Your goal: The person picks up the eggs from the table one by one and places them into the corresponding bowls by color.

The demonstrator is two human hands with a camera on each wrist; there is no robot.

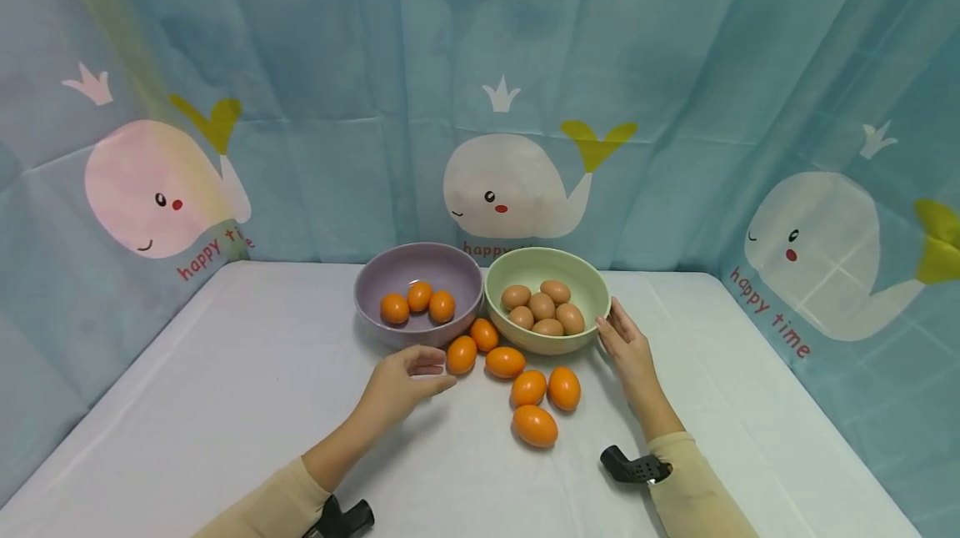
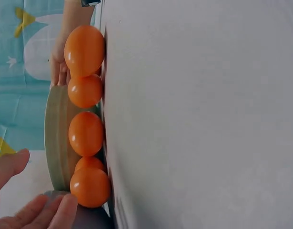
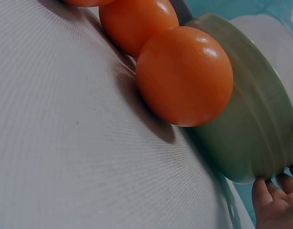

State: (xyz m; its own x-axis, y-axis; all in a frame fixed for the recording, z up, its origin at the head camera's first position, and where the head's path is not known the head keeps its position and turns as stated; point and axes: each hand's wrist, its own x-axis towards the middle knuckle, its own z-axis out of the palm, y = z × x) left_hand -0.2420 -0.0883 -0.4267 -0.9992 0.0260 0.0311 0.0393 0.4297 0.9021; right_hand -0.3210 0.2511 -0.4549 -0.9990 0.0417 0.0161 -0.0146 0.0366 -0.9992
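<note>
My left hand [image 1: 408,379] is beside the nearest orange egg [image 1: 461,354], thumb and fingers apart, with nothing between them. In the left wrist view, its fingertips overlap that egg's edge. My right hand [image 1: 630,350] touches the right side of a green bowl [image 1: 551,344]; from the right wrist view, the fingers [image 3: 263,193] rest against its outer wall. Several brown eggs [image 1: 542,306] lie inside this bowl. A purple bowl [image 1: 367,313] stands at its left and holds three orange eggs [image 1: 419,296]. More orange eggs [image 1: 536,426] lie loose on the white table in front.
The white tabletop [image 1: 247,371] reaches back to a blue curtain [image 1: 322,188] printed with whales, which also runs along both sides. Each sleeve carries a black wrist camera [image 1: 633,467]. The two bowls stand side by side near the back edge.
</note>
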